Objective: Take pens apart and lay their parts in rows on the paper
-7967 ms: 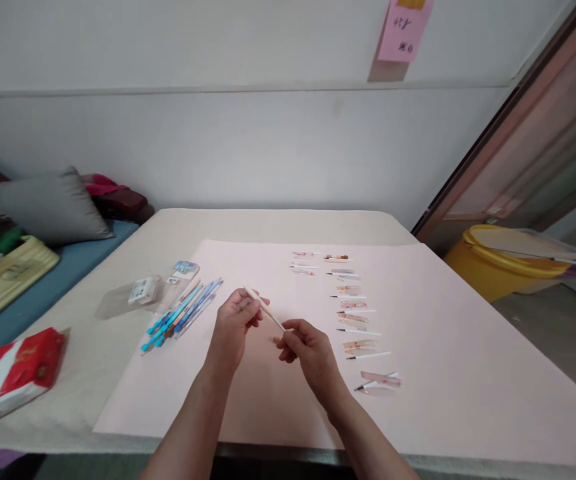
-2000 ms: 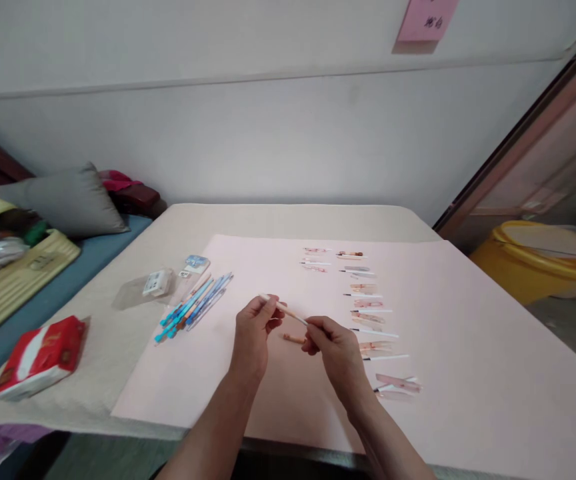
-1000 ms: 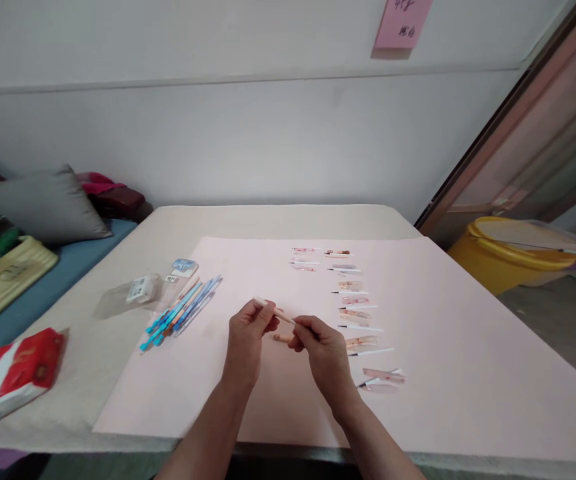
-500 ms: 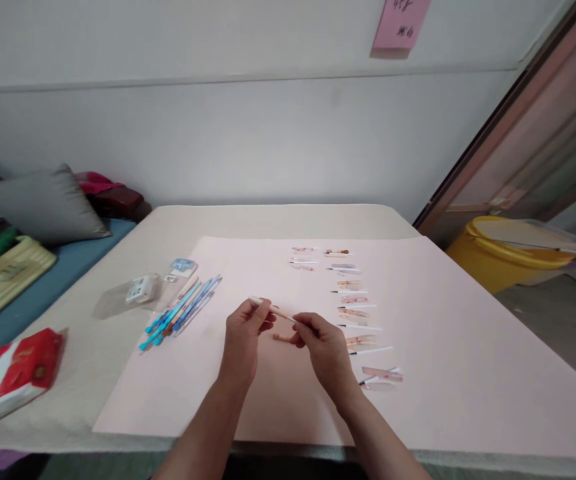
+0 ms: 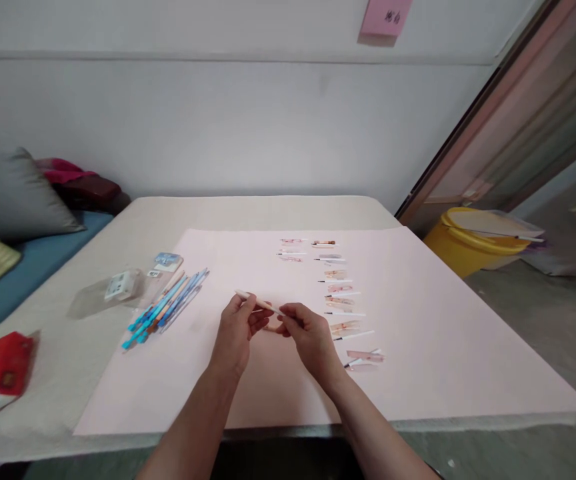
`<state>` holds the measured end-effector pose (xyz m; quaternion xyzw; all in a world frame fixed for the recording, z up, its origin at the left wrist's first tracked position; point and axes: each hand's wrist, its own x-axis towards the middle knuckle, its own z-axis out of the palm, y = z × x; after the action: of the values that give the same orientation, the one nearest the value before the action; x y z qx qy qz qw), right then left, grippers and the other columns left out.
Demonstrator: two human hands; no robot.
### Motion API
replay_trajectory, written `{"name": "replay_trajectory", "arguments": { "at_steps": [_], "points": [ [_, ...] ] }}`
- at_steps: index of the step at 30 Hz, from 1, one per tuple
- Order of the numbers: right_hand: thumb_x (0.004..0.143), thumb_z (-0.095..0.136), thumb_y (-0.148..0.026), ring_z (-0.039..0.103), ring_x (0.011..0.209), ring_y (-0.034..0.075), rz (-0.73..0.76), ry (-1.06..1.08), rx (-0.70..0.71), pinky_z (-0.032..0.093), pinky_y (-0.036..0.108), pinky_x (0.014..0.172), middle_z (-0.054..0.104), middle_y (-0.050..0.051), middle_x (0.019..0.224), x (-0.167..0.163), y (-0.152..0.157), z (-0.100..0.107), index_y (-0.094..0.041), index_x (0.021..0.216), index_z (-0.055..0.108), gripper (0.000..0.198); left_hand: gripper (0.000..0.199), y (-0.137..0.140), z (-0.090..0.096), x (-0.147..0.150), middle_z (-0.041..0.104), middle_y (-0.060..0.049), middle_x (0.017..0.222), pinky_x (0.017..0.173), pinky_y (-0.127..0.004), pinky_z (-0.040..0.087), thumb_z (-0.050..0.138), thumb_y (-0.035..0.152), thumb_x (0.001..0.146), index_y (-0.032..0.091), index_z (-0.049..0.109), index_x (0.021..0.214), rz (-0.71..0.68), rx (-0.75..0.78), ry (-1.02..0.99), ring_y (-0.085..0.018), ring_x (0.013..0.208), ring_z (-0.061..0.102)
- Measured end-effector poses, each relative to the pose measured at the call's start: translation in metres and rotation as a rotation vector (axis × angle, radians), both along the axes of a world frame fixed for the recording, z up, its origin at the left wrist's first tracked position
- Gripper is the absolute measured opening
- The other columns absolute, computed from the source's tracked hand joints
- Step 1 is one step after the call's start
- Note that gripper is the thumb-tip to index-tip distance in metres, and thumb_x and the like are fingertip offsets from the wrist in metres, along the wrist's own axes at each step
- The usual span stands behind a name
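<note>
Pale pen, held slantwise above pink sheet.
Blue pens lie bunched; next, left hand, fingers closed on the pen near its far end; right hand, fingers pinching its near end; then pen parts in groups.

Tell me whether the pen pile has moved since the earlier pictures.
No: the pen pile lies in the same place along the left edge of the pink sheet; only the view shifted.

Bare forearms, bare wrists
</note>
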<state>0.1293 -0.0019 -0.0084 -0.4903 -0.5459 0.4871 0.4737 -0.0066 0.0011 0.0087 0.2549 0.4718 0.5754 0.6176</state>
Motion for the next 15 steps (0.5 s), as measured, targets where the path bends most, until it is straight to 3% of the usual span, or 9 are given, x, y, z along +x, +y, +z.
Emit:
{"name": "replay_trajectory", "arguments": {
  "at_steps": [3,5,8,11,15],
  "points": [
    [0.078,0.052,-0.025,0.063,0.063,0.014,0.013,-0.031,-0.015,0.049,0.025,0.060,0.066,0.003,0.079,0.005,0.003,-0.002,-0.017,0.093,0.061,0.018,0.023,0.003,0.000,-0.006,0.067,-0.008,0.088,0.068,-0.027,0.048,0.063,0.036,0.075,0.016,0.055,0.081,0.014,-0.024,-0.056,-0.018,0.080,0.065],
    [0.080,0.050,-0.024,0.063,0.065,0.014,-0.003,-0.163,0.006,0.049,0.026,0.063,0.066,0.004,0.085,0.011,0.006,-0.002,-0.018,0.096,0.060,0.020,0.021,0.005,0.001,-0.012,0.067,-0.008,0.086,0.067,-0.026,0.048,0.063,0.033,0.075,0.016,0.055,0.082,0.049,-0.031,-0.079,-0.017,0.078,0.065],
    [0.083,0.046,-0.020,0.062,0.075,0.016,-0.006,-0.613,0.100,0.045,0.027,0.069,0.067,0.005,0.092,0.018,0.010,-0.004,-0.020,0.096,0.062,0.021,0.019,0.009,0.002,-0.023,0.067,-0.008,0.083,0.064,-0.025,0.049,0.064,0.030,0.074,0.016,0.054,0.082,0.125,-0.025,-0.087,-0.016,0.074,0.065],
    [0.084,0.047,-0.017,0.059,0.085,0.019,0.124,-1.058,0.193,0.042,0.028,0.070,0.066,0.006,0.093,0.014,0.013,-0.013,-0.021,0.092,0.065,0.020,0.018,0.012,0.002,-0.029,0.068,-0.008,0.081,0.061,-0.024,0.049,0.064,0.027,0.073,0.016,0.053,0.081,0.165,-0.029,-0.084,-0.016,0.071,0.065],
    [0.090,0.044,-0.025,0.056,0.089,0.022,0.296,-1.287,0.257,0.042,0.029,0.071,0.064,0.010,0.090,-0.003,0.017,-0.030,-0.018,0.088,0.066,0.023,0.016,0.013,0.000,-0.027,0.068,-0.008,0.080,0.061,-0.024,0.049,0.064,0.024,0.073,0.015,0.053,0.081,0.158,-0.066,-0.084,-0.016,0.071,0.065]
  ]
}}
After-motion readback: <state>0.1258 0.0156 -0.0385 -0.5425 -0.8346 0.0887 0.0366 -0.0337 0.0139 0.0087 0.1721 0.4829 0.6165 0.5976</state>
